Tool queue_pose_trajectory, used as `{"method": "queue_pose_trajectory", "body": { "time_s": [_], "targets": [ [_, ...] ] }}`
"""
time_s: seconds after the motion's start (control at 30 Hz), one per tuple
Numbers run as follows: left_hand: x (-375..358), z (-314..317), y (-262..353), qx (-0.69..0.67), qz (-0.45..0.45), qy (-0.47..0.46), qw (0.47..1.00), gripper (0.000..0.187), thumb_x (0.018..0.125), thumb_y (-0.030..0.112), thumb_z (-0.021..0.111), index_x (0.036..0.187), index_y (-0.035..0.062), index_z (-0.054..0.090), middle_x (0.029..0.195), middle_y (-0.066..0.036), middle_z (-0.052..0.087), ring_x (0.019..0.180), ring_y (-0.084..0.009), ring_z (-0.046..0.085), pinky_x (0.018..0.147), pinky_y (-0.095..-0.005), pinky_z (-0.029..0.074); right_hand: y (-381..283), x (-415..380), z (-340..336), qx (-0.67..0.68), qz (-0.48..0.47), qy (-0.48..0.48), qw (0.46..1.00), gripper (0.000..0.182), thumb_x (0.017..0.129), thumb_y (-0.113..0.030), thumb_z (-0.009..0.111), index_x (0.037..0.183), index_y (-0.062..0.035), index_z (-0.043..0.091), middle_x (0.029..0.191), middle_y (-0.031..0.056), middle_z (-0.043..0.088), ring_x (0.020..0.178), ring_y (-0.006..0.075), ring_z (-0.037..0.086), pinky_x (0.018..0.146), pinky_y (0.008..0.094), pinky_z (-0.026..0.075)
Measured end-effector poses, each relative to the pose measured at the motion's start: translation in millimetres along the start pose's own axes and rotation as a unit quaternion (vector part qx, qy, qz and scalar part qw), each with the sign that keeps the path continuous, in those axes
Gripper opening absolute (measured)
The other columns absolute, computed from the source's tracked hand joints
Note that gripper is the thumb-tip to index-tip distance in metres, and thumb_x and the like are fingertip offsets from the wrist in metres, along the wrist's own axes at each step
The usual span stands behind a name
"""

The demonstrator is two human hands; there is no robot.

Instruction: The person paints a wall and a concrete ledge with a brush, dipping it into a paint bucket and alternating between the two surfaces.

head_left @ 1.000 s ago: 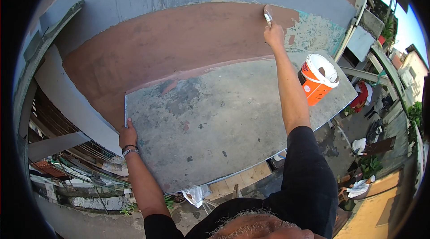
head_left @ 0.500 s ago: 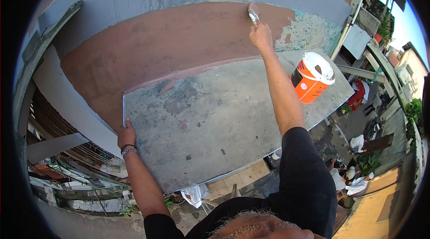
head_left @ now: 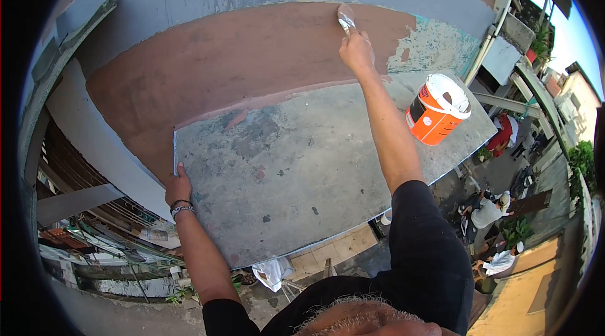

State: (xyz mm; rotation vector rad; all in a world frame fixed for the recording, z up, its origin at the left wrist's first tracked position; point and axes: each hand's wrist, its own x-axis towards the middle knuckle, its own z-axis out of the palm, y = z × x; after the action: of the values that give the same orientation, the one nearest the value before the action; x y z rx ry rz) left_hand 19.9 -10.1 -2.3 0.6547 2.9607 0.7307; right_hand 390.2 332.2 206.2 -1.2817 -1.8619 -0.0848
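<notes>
My right hand (head_left: 357, 52) is closed around the handle of a paintbrush (head_left: 345, 17). The brush head, coated in reddish brown, is against the wall near the upper border of a brown painted area (head_left: 252, 46). Above that border the wall is grey-blue (head_left: 157, 2). My left hand (head_left: 179, 190) grips the left edge of a stained concrete slab (head_left: 302, 166), its thumb on top and its other fingers mostly hidden. Right of my right forearm, an orange paint bucket (head_left: 435, 118) with a white rim stands on the slab.
To the right of the brown area, a patch of wall (head_left: 435, 46) shows flaking pale green and grey. Beyond the slab's front edge, the ground lies far below, with several people (head_left: 488, 213) there. A pale curved wall (head_left: 94, 128) runs along the left.
My right hand has moved the paintbrush a little to the left along the border. My left hand stays on the slab edge. People below have shifted position.
</notes>
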Motion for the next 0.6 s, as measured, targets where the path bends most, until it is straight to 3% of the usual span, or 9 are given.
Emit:
{"method": "queue_pose_trajectory", "body": {
  "time_s": [0.2,0.3,0.4,0.53,0.6],
  "targets": [
    [3.7,3.3,-3.5,-0.007,0.004,-0.003,1.000,0.079,0.094,0.064,0.028,0.117,-0.0037,0.061,0.115,-0.027,0.063,0.107,-0.0434,0.060,0.089,-0.0514,0.047,-14.4,-11.0,-1.2,0.037,-0.013,-0.004,0.999,0.038,0.091,-0.017,0.051,0.124,-0.0005,0.054,0.116,0.0255,0.055,0.102,0.0423,0.061,0.088,0.0504,0.050],
    [5.3,-0.8,-0.8,-0.003,0.006,-0.026,1.000,0.080,0.094,0.065,0.027,0.118,-0.0043,0.060,0.116,-0.028,0.063,0.108,-0.0435,0.060,0.090,-0.0510,0.047,-13.7,-25.2,-2.5,0.117,-0.073,0.025,0.990,0.036,0.090,-0.016,0.053,0.123,-0.0002,0.056,0.108,0.0247,0.059,0.099,0.0411,0.061,0.088,0.0485,0.048],
    [15.1,8.9,-9.5,0.000,0.019,-0.028,0.999,0.082,0.094,0.065,0.027,0.121,-0.0047,0.059,0.117,-0.029,0.062,0.110,-0.0441,0.059,0.091,-0.0512,0.046,-6.5,-55.7,-16.9,0.235,-0.089,0.029,0.968,0.035,0.091,-0.017,0.056,0.122,-0.0012,0.058,0.106,0.0208,0.063,0.100,0.0352,0.061,0.088,0.0427,0.048],
    [11.2,5.4,-5.4,0.010,0.020,-0.015,1.000,0.083,0.094,0.066,0.026,0.121,-0.0050,0.059,0.117,-0.030,0.061,0.111,-0.0446,0.058,0.092,-0.0513,0.045,50.3,-82.2,-13.5,0.333,-0.026,0.110,0.936,0.034,0.092,-0.014,0.057,0.124,-0.0014,0.058,0.110,0.0168,0.065,0.105,0.0257,0.061,0.090,0.0330,0.046],
    [9.0,3.9,-4.7,0.018,0.010,-0.018,1.000,0.084,0.093,0.066,0.026,0.122,-0.0052,0.058,0.118,-0.030,0.061,0.112,-0.0447,0.057,0.092,-0.0513,0.045,90.5,-66.9,-8.7,0.356,0.037,0.183,0.916,0.034,0.091,-0.013,0.055,0.122,-0.0005,0.058,0.104,0.0209,0.064,0.100,0.0346,0.061,0.088,0.0412,0.046]
  ]
}}
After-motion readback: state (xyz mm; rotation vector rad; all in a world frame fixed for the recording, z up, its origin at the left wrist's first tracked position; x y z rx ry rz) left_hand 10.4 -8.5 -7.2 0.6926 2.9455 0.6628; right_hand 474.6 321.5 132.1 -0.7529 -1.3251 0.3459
